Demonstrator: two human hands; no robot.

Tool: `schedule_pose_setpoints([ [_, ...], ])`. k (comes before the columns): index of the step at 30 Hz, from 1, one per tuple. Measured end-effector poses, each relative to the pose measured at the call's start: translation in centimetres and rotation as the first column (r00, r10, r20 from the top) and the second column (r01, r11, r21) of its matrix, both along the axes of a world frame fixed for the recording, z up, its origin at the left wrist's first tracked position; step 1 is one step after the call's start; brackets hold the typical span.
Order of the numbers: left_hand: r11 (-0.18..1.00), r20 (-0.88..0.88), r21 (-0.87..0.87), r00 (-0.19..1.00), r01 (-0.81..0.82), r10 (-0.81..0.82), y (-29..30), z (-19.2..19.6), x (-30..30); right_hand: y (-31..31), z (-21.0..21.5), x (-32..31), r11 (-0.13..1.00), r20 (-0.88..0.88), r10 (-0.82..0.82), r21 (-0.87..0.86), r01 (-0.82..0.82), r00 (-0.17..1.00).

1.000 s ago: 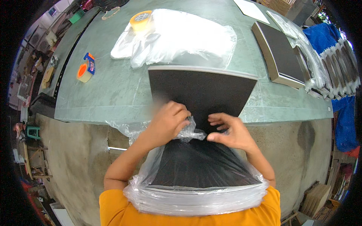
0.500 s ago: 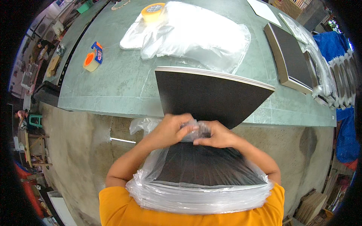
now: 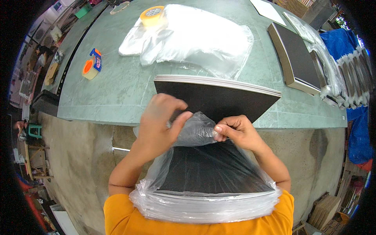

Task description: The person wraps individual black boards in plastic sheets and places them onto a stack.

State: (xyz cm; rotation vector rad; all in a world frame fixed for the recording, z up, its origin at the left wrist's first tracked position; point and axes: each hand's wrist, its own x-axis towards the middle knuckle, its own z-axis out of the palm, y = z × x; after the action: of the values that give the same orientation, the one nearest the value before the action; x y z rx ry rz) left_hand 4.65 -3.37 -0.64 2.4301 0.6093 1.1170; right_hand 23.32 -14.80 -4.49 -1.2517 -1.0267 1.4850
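Observation:
A stack of black panels in a clear plastic bag (image 3: 207, 207) rests against my body. The bag's gathered mouth lies over the panels' far end. My right hand (image 3: 237, 131) pinches the plastic edge between thumb and fingers. Just to the left, my left hand (image 3: 158, 121) is lifted, thumb and fingers apart, and slightly blurred. Beyond both hands, several black panels with white edges (image 3: 219, 100) lean up at the table's near edge; their lower part is hidden behind the hands and plastic.
On the green table (image 3: 129, 90) lie a pile of clear plastic bags (image 3: 207, 39), a yellow tape roll (image 3: 152, 16) and a tape dispenser (image 3: 92, 66). At the right are a stack of black panels (image 3: 295, 56) and wrapped bundles (image 3: 354, 74). A green stool (image 3: 35, 131) stands far left.
My left hand has let go of the gathered plastic and risen to the left, its fingers spreading. My right hand has shifted slightly right, still pinching the bag. The view has tilted slightly.

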Motion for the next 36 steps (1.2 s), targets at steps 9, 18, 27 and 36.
schedule_pose_setpoints([
  [9,0.765,-0.239,-0.615,0.879,0.193,-0.414,-2.3,1.0,-1.4,-0.8,-1.3,0.3,1.0,0.085,-0.016,-0.008,0.017,0.996],
  [18,0.725,-0.27,-0.658,0.834,0.205,-0.481,-1.9,-0.6,-1.5,-1.6,-2.6,0.4,0.999,0.052,0.04,0.001,-0.04,0.998],
  [27,0.742,-0.507,-0.665,0.678,0.085,-0.532,-1.8,-13.2,-1.9,-2.1,-5.5,0.3,0.972,0.713,0.206,-0.073,-0.222,0.67],
  [36,0.864,-0.099,-0.501,0.988,0.054,-0.119,-1.8,-4.6,0.0,-1.5,-3.9,0.6,0.921,0.378,0.374,-0.263,-0.289,0.847],
])
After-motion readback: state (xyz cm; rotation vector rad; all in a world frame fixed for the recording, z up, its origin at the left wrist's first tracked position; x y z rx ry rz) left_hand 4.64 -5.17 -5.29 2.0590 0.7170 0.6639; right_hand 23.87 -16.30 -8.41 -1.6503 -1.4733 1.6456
